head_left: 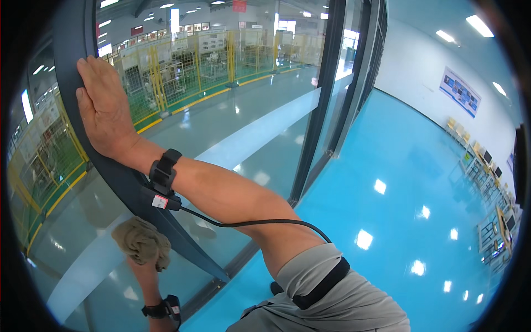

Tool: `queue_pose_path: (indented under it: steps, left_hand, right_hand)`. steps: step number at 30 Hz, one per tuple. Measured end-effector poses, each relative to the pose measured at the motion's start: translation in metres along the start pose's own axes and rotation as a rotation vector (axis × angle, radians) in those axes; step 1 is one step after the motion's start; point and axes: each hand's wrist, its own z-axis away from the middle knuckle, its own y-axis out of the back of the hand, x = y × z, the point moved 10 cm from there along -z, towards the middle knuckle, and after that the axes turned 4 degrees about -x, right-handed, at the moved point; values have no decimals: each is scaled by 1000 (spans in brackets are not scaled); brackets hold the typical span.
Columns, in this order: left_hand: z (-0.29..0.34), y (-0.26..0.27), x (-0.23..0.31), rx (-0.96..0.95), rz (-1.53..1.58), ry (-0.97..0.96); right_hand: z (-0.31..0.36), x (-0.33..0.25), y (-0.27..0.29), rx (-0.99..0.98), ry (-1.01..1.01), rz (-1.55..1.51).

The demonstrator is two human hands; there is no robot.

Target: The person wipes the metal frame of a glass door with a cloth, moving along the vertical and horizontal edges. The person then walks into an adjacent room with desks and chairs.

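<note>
My right hand [108, 113] lies flat on the dark metal frame post [77, 66] of a glass partition, fingers stretched upward and thumb apart. It holds nothing. Lower down on the left, my left hand [137, 266] has a crumpled olive-brown cloth [141, 242] bunched in it. The cloth is over the left glass pane [105, 221], beside the post; whether it presses on the glass I cannot tell. It covers most of that hand's fingers. On my right wrist sits a black strap [165, 169] with a small black device and a cable; my left wrist has a similar strap [160, 310].
A frosted white band [260, 124] crosses the glass panes. Behind them stand yellow-framed mesh fences [213, 58] around machinery. To the right stretches a glossy blue floor [381, 221], with desks and monitors [500, 221], chairs [459, 130] and a wall poster [460, 92] along the far side.
</note>
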Motion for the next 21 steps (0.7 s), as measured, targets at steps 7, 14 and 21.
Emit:
queue_pose_path:
  steps: [7, 14, 21]
  left_hand:
    - [46, -64, -28, -55, 213, 178]
    - [75, -70, -69, 1, -217, -128]
    - [64, -61, -14, 80, -506, -47]
  right_hand:
    - [5, 5, -4, -35, -23, -21]
    - [0, 1, 2, -36, 0, -2]
    - [0, 5, -9, -41, 25, 83]
